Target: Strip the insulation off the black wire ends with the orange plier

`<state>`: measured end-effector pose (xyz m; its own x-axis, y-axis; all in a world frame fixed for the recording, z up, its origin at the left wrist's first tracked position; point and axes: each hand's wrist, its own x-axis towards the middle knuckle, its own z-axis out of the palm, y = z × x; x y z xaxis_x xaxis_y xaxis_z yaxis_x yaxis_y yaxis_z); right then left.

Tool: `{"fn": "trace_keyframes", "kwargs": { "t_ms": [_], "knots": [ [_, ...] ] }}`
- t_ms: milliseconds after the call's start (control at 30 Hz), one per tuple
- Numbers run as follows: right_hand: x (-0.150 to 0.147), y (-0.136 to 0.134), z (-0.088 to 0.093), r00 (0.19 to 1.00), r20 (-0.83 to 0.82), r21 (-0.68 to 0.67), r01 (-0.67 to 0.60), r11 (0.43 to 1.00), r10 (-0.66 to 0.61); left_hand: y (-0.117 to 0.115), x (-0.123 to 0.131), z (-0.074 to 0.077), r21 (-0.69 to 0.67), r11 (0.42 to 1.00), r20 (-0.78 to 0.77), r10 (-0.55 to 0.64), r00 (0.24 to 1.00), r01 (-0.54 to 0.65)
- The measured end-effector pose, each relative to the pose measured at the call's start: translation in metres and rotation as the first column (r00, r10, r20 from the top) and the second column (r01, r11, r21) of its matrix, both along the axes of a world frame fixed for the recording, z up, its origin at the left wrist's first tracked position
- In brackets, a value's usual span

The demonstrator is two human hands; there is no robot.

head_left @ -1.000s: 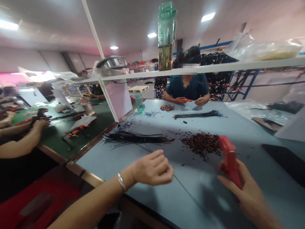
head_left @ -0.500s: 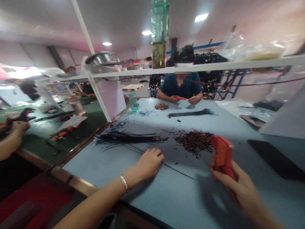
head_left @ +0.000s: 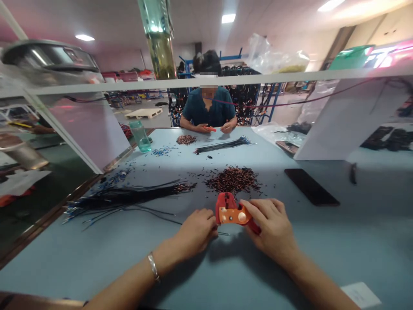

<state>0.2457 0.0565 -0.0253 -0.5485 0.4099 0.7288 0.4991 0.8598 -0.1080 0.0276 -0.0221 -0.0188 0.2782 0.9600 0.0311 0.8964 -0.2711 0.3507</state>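
Note:
My right hand (head_left: 271,224) is wrapped round a red and orange wire stripper (head_left: 230,213), its jaws facing left. Close against those jaws, my left hand (head_left: 200,228) is closed on a thin black wire (head_left: 224,234), whose short end shows past the fingers below the tool. The wire trails left from the hand toward a bundle of black wires (head_left: 129,196) with blue tips. Behind the tool lies a heap of small dark and copper-coloured pieces (head_left: 234,179). My left fingertips are partly hidden by the hand.
A black phone (head_left: 311,187) lies to the right. Across the table (head_left: 180,271) sits a person (head_left: 208,107) holding a red tool, near another wire bundle (head_left: 224,145) and a green bottle (head_left: 140,137). A white shelf (head_left: 206,82) spans above. A white card (head_left: 360,294) lies at front right.
My right hand has brought the wire stripper left, beside my left hand, and turned its jaws leftward. My left hand still holds the wire, with a shorter end showing. The view has swung right.

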Motion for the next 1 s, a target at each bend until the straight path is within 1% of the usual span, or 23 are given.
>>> {"fn": "trace_keyframes", "kwargs": {
  "t_ms": [67,100,167,233,267,300,333,367,433,467,533,567,600,633,667,700,733,800,867,900,933,967,1000],
  "knots": [
    [-0.002,-0.002,0.000,1.000,-0.002,-0.010,0.020,1.000,-0.020,-0.001,-0.001,-0.001,0.057,0.998,0.010,0.033,0.999,-0.034],
    [-0.002,-0.002,-0.001,0.999,-0.001,-0.025,0.036,0.999,-0.036,-0.001,-0.002,0.001,0.081,0.994,0.044,0.064,0.997,-0.067],
    [-0.002,-0.002,-0.003,0.998,-0.013,-0.088,0.061,0.994,-0.062,-0.002,-0.002,0.009,0.112,0.980,0.185,0.145,0.972,-0.167],
    [-0.001,-0.001,-0.003,0.996,-0.076,-0.218,0.026,0.976,-0.043,-0.002,-0.002,0.017,0.081,0.955,0.364,0.239,0.900,-0.286],
    [0.000,-0.001,-0.003,0.991,-0.129,-0.313,-0.018,0.950,-0.024,-0.002,-0.001,0.021,0.037,0.944,0.451,0.277,0.849,-0.328],
    [0.001,-0.001,-0.002,0.982,-0.188,-0.425,-0.076,0.902,-0.006,-0.003,0.000,0.023,-0.011,0.935,0.523,0.307,0.795,-0.354],
    [0.002,-0.001,-0.001,0.968,-0.250,-0.542,-0.148,0.827,0.009,-0.003,0.000,0.023,-0.049,0.929,0.575,0.326,0.750,-0.366],
    [0.003,-0.002,0.001,0.949,-0.315,-0.651,-0.228,0.724,0.016,-0.003,0.001,0.022,-0.068,0.926,0.606,0.334,0.722,-0.371],
    [0.004,-0.006,0.005,0.889,-0.457,-0.792,-0.397,0.464,-0.019,-0.004,0.002,0.017,-0.045,0.923,0.615,0.328,0.717,-0.383],
    [0.004,-0.008,0.008,0.847,-0.528,-0.813,-0.484,0.325,-0.058,-0.004,0.002,0.014,-0.022,0.921,0.605,0.322,0.728,-0.389],
    [0.004,-0.013,0.011,0.755,-0.636,-0.770,-0.633,0.073,-0.161,-0.005,0.002,0.009,0.013,0.919,0.581,0.314,0.751,-0.394],
    [0.003,-0.015,0.013,0.716,-0.666,-0.727,-0.686,-0.032,-0.208,-0.006,0.002,0.007,0.025,0.917,0.568,0.315,0.760,-0.399],
    [0.003,-0.016,0.013,0.687,-0.685,-0.681,-0.722,-0.121,-0.242,-0.007,0.001,0.006,0.038,0.913,0.553,0.320,0.769,-0.406],
    [0.003,-0.017,0.014,0.668,-0.696,-0.640,-0.743,-0.194,-0.263,-0.008,0.000,0.005,0.053,0.908,0.534,0.325,0.781,-0.415],
    [0.002,-0.017,0.014,0.657,-0.701,-0.609,-0.754,-0.247,-0.276,-0.008,0.000,0.005,0.071,0.905,0.512,0.328,0.794,-0.420],
    [0.002,-0.017,0.014,0.652,-0.703,-0.588,-0.758,-0.282,-0.283,-0.009,0.000,0.004,0.090,0.903,0.490,0.326,0.808,-0.419],
    [0.002,-0.017,0.013,0.653,-0.702,-0.579,-0.756,-0.304,-0.285,-0.010,0.000,0.004,0.107,0.904,0.469,0.320,0.823,-0.413],
    [0.001,-0.016,0.010,0.668,-0.691,-0.590,-0.742,-0.318,-0.278,-0.010,0.001,0.003,0.127,0.912,0.433,0.303,0.849,-0.391],
    [-0.001,-0.016,0.007,0.691,-0.676,-0.620,-0.721,-0.311,-0.255,-0.010,0.002,0.002,0.137,0.926,0.405,0.273,0.873,-0.353],
    [-0.001,-0.017,0.006,0.706,-0.667,-0.644,-0.707,-0.293,-0.239,-0.010,0.003,0.002,0.151,0.935,0.390,0.242,0.889,-0.321],
    [-0.001,-0.017,0.005,0.721,-0.655,-0.675,-0.693,-0.255,-0.225,-0.010,0.004,0.002,0.176,0.944,0.375,0.199,0.906,-0.280],
    [-0.001,-0.018,0.005,0.738,-0.641,-0.713,-0.674,-0.193,-0.211,-0.011,0.004,0.002,0.207,0.950,0.363,0.148,0.920,-0.235],
    [-0.001,-0.019,0.006,0.758,-0.622,-0.755,-0.647,-0.110,-0.196,-0.012,0.006,0.003,0.231,0.954,0.362,0.096,0.927,-0.189]
  ]
}}
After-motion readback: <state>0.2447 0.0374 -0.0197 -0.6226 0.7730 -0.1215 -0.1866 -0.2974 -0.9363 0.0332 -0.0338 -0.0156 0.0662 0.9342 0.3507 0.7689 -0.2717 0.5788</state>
